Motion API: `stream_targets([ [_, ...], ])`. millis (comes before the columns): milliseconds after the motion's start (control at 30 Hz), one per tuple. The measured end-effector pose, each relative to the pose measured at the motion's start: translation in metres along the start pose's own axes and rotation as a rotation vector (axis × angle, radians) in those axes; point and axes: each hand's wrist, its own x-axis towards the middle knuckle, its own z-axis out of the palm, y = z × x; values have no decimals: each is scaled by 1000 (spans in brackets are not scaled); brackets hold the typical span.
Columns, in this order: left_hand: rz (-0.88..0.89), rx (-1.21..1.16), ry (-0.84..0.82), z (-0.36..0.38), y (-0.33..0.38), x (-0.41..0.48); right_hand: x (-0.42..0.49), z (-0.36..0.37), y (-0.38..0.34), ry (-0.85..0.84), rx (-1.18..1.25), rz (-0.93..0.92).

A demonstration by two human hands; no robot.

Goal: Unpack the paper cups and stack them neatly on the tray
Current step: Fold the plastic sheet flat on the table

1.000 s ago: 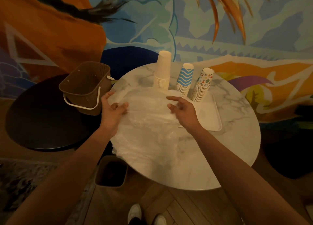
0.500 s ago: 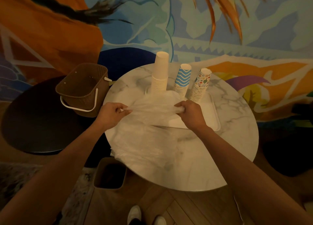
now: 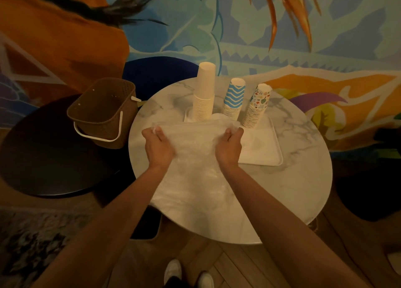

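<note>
Apparently the unpacking is almost done: three stacks of paper cups (image 3: 233, 101) stand upright along the 12 o'clock edge of the tray (image 3: 264, 155). The left hand (image 3: 159, 146) and the right hand (image 3: 230, 145) each pinch the plastic wrapper (image 3: 193, 140), which seems empty; I judge only discarding it remains.

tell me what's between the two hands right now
An empty clear bag is stretched between them. The left hand and the right hand each grip one end of it. The head view shows this.
</note>
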Motion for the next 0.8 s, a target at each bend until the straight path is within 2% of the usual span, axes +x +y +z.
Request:
stream_targets([
  [67,72,105,0,-3,-12,1,0,-2,9,17,-164,-75],
  [167,115,252,-55,-15,-31,7,5,-14,26,-80,-386,-189],
  [267,101,313,-120,-22,-47,12,5,-22,45,-147,-429,-255],
  [400,-89,243,-209,-22,-57,15,0,-24,66,-188,-345,-97],
  [500,-272,-53,-283,-22,-54,6,0,-24,71,-153,-231,22],
  [567,-226,-191,-428,-23,-55,-5,0,-21,69,-98,-163,97],
  [667,-87,-230,-645,-25,-63,-11,2,-18,64,-66,-87,226],
  [800,-101,-266,-702,-27,-64,-7,5,-16,65,-137,-104,296],
])
